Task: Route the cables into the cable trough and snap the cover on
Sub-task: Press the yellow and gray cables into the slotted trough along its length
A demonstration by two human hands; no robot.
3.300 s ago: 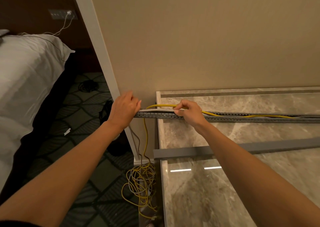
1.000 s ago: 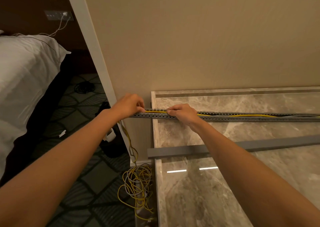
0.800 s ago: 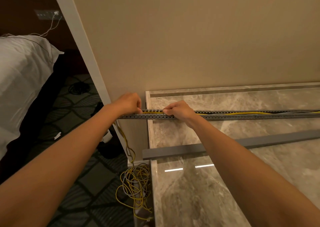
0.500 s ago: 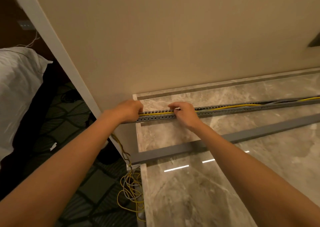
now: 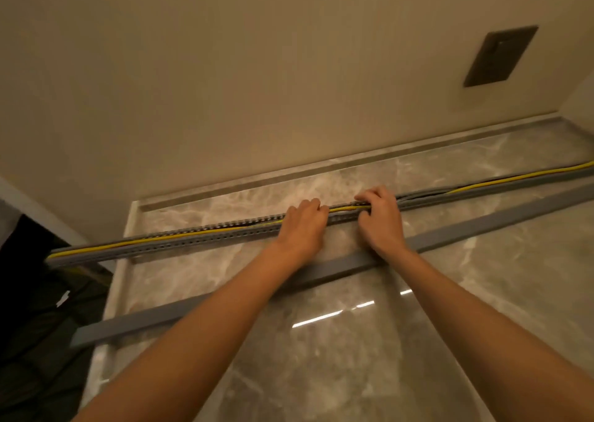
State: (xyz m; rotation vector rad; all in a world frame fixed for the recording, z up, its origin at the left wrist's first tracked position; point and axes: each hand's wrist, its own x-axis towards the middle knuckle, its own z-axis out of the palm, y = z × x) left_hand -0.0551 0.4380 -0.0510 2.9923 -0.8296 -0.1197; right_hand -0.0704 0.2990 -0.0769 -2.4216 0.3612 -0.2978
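Pinching the yellow cable over the trough, both hands: left; right.

Head view — looking down, close over countertop.

The table was a polished grey marble slab set against the wall. The slotted cable trough lay lengthwise on it, its left end overhanging the table's edge, with a yellow cable seated inside. The flat grey cover lay separately on the table, nearer to me, roughly parallel to the trough.
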